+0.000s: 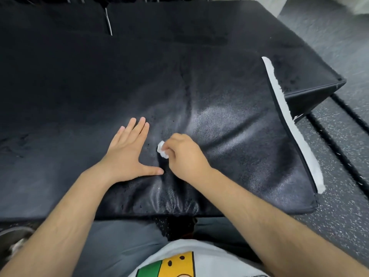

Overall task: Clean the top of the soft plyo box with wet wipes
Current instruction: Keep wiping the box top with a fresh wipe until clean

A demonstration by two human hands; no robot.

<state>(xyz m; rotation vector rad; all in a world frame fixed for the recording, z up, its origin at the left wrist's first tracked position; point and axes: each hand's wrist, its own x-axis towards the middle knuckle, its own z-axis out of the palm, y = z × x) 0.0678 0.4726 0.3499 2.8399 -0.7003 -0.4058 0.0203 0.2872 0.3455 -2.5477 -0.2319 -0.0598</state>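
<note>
The soft plyo box point(229, 120) is black, with a shiny, wrinkled vinyl top that fills most of the view. My left hand point(129, 152) lies flat on the top with fingers spread and thumb stretched to the right. Just to its right, my right hand point(183, 154) has its fingers curled round a small, balled-up white wet wipe point(162, 149) and presses it onto the vinyl. Only a little of the wipe shows beside my fingers. The surface dents and creases around both hands.
A white hook-and-loop strip point(291, 124) runs along the box's lifted right flap. A second black box point(311, 84) sits behind it at the right. Speckled grey gym floor point(339, 176) lies to the right, with a thin metal rod point(108, 23) at the far edge.
</note>
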